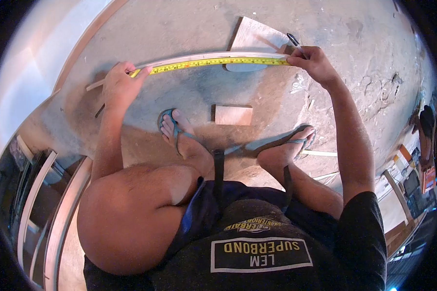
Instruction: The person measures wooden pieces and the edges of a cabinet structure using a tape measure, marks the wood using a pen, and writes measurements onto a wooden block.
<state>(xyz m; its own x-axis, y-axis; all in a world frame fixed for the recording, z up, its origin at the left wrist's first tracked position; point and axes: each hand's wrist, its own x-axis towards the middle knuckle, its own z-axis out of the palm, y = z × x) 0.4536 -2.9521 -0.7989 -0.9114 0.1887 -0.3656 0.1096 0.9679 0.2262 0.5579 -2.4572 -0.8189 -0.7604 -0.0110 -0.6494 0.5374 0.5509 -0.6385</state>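
Observation:
A yellow tape measure (pixel 209 62) is stretched along a thin, pale wooden strip (pixel 192 58), held above the floor. My left hand (pixel 125 86) pinches the tape and strip near the left end; the strip sticks out past it. At the other end my right hand (pixel 316 64) grips the tape's end against the strip, with a black-capped pen (pixel 296 44) also between its fingers. Behind the strip a pale wooden board (pixel 257 36) lies on the floor. A small rectangular wood block (pixel 233 115) rests between my feet.
Long wooden boards (pixel 65 213) lean at the lower left. A large pale panel (pixel 39 53) with a brown edge stands at the upper left. Assorted tools and wood pieces (pixel 408 169) crowd the right side. Scraps lie on the concrete floor (pixel 179 29).

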